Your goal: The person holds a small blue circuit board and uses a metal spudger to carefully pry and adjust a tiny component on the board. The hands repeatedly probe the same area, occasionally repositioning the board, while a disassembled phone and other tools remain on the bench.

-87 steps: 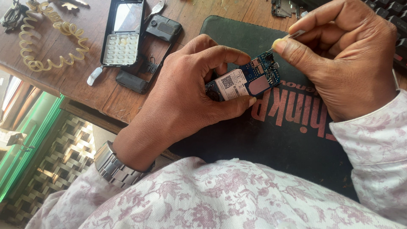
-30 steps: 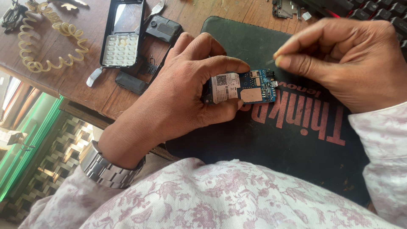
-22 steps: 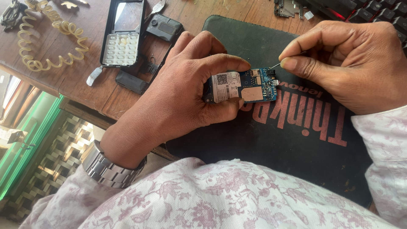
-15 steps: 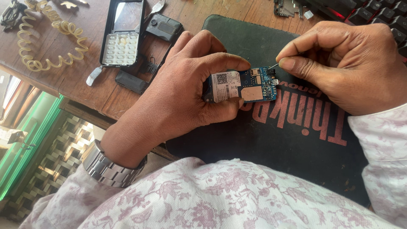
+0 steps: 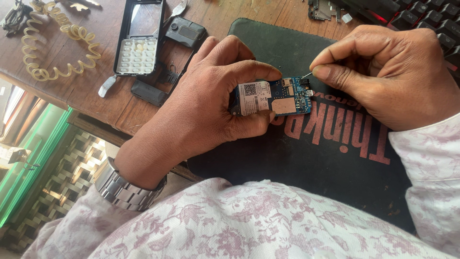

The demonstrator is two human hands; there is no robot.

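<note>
Left hand (image 5: 211, 100) is clenched around a small blue circuit board (image 5: 275, 97), held above the black mat (image 5: 330, 158); right hand (image 5: 388, 72) pinches a thin metal pin (image 5: 306, 75) touching the board's upper right corner.

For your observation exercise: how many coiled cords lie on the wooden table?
1. The yellowish coiled cord lies at the table's far left corner, left of the opened phone housing. Others may sit outside the view.

Circuit board (image 5: 275, 97) with its left end hidden in the left hand (image 5: 211, 103); thin tool (image 5: 306, 75) mostly concealed by the right hand (image 5: 388, 72), type indeterminable; keyboard (image 5: 421, 14) cut off at the frame corner.
</note>
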